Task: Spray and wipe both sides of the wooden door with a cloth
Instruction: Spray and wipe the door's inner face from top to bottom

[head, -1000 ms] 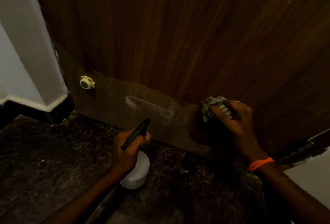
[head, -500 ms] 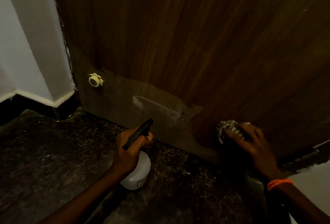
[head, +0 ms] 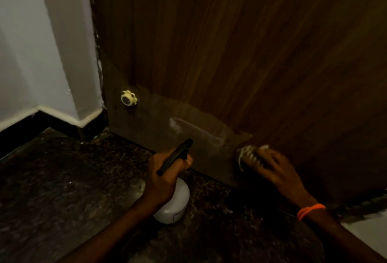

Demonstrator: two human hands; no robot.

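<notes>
Down low, the wooden door (head: 240, 53) fills the view from 11 to 3 o'clock, its bottom edge running along the dark speckled floor (head: 62, 189) from 9 o'clock down toward 4. At its left edge the door meets a white wall (head: 41, 42) with a black skirting strip (head: 41, 124), forming a tight corner at 9 o'clock; a small cream doorstop knob (head: 128, 98) sits on the door just beside that corner. Open floor spreads from 6 to 9 o'clock. A paler band of the door's lower face, with a whitish smear, runs between the knob and the cloth (head: 250, 155).

The right hand (head: 274, 170), at 4 o'clock, presses the crumpled light cloth against the door near its bottom edge, fingers spread over it; the cloth shows at the fingertips, toward 10 o'clock of the hand. An orange wristband (head: 311, 210) circles that wrist. The left hand (head: 165, 177), at 6 o'clock, is curled round the neck of a white spray bottle (head: 173, 206), whose black nozzle (head: 177, 156) points toward the door without touching it.
</notes>
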